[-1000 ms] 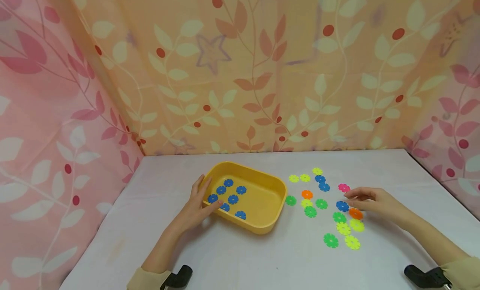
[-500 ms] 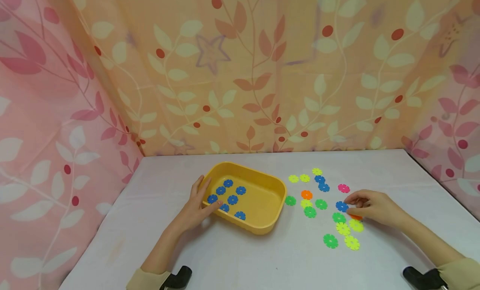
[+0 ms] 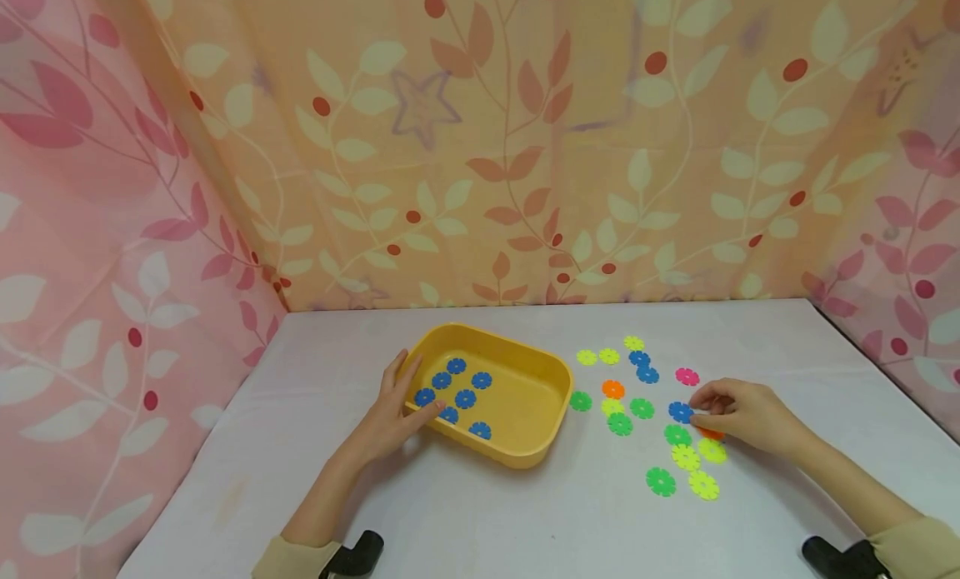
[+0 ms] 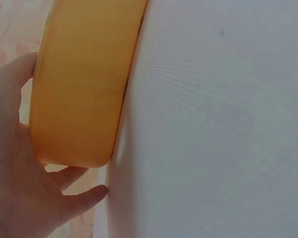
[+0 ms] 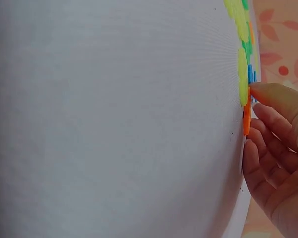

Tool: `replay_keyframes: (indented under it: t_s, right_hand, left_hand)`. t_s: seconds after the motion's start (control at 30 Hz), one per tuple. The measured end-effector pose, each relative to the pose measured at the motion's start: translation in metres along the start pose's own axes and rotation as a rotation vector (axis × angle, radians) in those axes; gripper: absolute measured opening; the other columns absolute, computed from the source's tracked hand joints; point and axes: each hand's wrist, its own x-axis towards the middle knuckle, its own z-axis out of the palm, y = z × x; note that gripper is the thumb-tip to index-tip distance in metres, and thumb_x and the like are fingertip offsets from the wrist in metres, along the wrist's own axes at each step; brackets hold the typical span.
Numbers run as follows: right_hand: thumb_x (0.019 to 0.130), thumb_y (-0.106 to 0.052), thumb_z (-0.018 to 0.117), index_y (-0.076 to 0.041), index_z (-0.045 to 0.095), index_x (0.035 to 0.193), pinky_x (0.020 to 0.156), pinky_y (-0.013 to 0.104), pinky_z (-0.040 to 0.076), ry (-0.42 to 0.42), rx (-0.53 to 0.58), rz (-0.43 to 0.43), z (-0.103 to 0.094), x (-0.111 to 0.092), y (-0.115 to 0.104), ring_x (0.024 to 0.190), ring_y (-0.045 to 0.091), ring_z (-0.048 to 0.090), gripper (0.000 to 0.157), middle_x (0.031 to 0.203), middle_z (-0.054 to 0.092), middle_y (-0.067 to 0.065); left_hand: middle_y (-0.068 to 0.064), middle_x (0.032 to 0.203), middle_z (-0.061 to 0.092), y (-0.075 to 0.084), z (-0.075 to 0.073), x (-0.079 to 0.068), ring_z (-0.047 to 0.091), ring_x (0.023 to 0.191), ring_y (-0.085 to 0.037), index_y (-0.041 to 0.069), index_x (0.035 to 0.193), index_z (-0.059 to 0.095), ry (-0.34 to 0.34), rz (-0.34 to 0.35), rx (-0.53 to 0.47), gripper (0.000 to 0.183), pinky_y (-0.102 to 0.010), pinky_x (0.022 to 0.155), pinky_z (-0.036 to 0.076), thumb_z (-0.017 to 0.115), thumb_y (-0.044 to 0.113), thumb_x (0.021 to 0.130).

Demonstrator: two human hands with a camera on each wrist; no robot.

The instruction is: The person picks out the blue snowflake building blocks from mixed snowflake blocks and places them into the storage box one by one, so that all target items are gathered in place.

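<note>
In the head view a yellow plastic basin (image 3: 517,354) holds several blue snowflake discs (image 3: 465,398). My left hand (image 3: 393,412) holds it by the left corner, thumb over the near rim and fingers along the left end. The left wrist view has the basin's outer wall (image 4: 84,84) beside the thumb and fingertips. At the right, my right hand (image 3: 750,416) pinches the right edge of a blue snowflake disc (image 3: 680,411) lying among others. An orange disc (image 3: 711,435) is partly hidden under this hand; the right wrist view shows its edge near the thumb (image 5: 275,96).
Loose snowflake discs lie between basin and right hand: green (image 3: 661,481), yellow (image 3: 703,485), orange (image 3: 612,388), pink (image 3: 687,376) and two more blue ones (image 3: 647,374). White cloth (image 3: 525,529) covers the table; a patterned curtain (image 3: 510,187) hangs behind.
My right hand has lowered over the orange disc and drawn its fingers in, thumb reaching the blue disc, which has shifted slightly left. The left hand and basin have stayed put.
</note>
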Motion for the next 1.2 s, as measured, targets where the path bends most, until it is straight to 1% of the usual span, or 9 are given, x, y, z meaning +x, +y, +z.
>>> replay_keyframes:
  t_s: [0.27, 0.47, 0.63, 0.97, 1.2]
  right_hand:
    - [0.081, -0.03, 0.08, -0.013, 0.07, 0.095, 0.064, 0.02, 0.049, 0.006, 0.0, 0.0, -0.0003, -0.002, -0.0017, 0.076, 0.015, 0.053, 0.024, 0.08, 0.059, -0.003]
    - [0.082, -0.03, 0.079, -0.012, 0.071, 0.095, 0.064, 0.02, 0.049, 0.003, 0.002, -0.005, 0.0005, -0.0019, 0.0005, 0.076, 0.014, 0.054, 0.024, 0.08, 0.06, -0.003]
    - [0.082, -0.029, 0.079, -0.011, 0.072, 0.096, 0.063, 0.02, 0.049, 0.004, 0.002, -0.005, 0.0011, -0.001, 0.0021, 0.075, 0.015, 0.054, 0.024, 0.08, 0.061, -0.003]
    - [0.081, -0.029, 0.08, -0.011, 0.073, 0.094, 0.061, 0.02, 0.049, 0.024, -0.014, -0.016, 0.0014, -0.0001, 0.0021, 0.072, 0.013, 0.053, 0.023, 0.078, 0.061, -0.005]
    - [0.08, -0.032, 0.081, -0.013, 0.074, 0.094, 0.06, 0.021, 0.048, 0.051, -0.014, -0.022, -0.0002, 0.001, -0.0024, 0.073, 0.013, 0.053, 0.025, 0.078, 0.062, -0.005]
  left_hand:
    - [-0.004, 0.162, -0.008, 0.0008, -0.0001, -0.0012, 0.014, 0.145, -0.04, 0.018, 0.158, 0.013, -0.004, -0.004, -0.002, 0.09, -0.065, 0.109, 0.02, 0.064, 0.049, 0.09]
    - [-0.004, 0.162, -0.008, 0.0, 0.0001, -0.0013, 0.015, 0.145, -0.04, 0.02, 0.158, 0.013, -0.006, -0.005, 0.0, 0.091, -0.064, 0.109, 0.021, 0.064, 0.052, 0.09]
    - [-0.003, 0.162, -0.008, -0.0008, -0.0002, -0.0009, 0.014, 0.145, -0.039, 0.019, 0.158, 0.013, -0.002, 0.0, -0.001, 0.092, -0.064, 0.109, 0.021, 0.064, 0.053, 0.089]
    - [-0.004, 0.162, -0.007, -0.0009, -0.0007, -0.0011, 0.013, 0.145, -0.039, 0.018, 0.158, 0.013, 0.0, 0.005, -0.009, 0.092, -0.064, 0.109, 0.02, 0.064, 0.053, 0.089]
    - [-0.003, 0.162, -0.007, -0.001, -0.0006, -0.0004, 0.014, 0.145, -0.04, 0.019, 0.158, 0.013, -0.002, 0.002, -0.006, 0.093, -0.064, 0.109, 0.021, 0.064, 0.054, 0.089]
